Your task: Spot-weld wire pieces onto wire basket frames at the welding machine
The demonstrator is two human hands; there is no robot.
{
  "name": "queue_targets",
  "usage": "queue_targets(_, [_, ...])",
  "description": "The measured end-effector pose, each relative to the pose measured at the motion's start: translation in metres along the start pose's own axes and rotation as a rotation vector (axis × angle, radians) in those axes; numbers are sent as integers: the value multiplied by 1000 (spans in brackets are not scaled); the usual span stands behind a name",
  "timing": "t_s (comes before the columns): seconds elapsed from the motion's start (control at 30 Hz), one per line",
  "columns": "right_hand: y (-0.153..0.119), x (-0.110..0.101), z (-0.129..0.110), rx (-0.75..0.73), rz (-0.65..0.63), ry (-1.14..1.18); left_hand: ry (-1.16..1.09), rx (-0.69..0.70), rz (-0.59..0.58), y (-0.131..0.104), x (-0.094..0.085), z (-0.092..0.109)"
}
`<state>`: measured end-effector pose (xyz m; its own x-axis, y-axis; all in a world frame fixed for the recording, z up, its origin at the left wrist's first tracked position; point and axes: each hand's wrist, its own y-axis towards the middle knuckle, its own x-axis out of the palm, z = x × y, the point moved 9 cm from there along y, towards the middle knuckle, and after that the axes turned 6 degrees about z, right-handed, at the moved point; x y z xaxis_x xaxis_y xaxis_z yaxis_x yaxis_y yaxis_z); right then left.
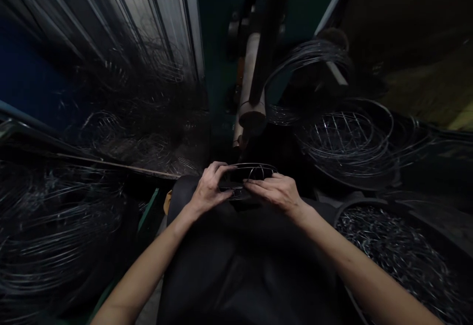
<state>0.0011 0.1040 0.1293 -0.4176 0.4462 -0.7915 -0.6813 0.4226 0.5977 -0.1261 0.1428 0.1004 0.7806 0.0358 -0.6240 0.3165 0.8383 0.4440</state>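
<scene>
So the wire frame [254,168] is up off the lap, held between two bare hands just past the far edge of the dark apron [236,256], with the machine's round post [253,111] right beyond it. It's already in the fingers, so no gap there: left hand [210,187] has the left end, forefinger along the upper wire and thumb down by the lower one, spread apart but clamped on the frame. The right hand [275,189] has the right end, fingers closed on it and poking in toward the middle; its thumb is too dark to make out. Neither hand is really nearer, tbh, though the right fingertips get closer to the centre loops. Long axis runs side to side, hand to hand, roughly level and crossways to the arm-like post. We see it almost edge-on, so it looks like a thin curved strip, far rim bowing toward the machine. Can't tell if it touches the post.
</scene>
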Motion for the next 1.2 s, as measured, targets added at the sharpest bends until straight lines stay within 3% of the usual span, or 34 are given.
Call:
queue_targets(0.13, [7,1,3,-19,-29,13,21,28,17,-2,0,-1])
queue_targets(0.37, [17,-18,-4,-126,71,-40,25,47,-11,0,-2,1])
queue_targets(0.8, [10,-20,-12,-233,140,-146,4,39,51,-1,-1,-7])
queue_targets(1.0, [15,-18,-8,-244,130,-178,6,63,102,7,-4,-1])
queue_targets(1.2, [9,-10,-1,-224,88,-193,91,0,45,10,6,-6])
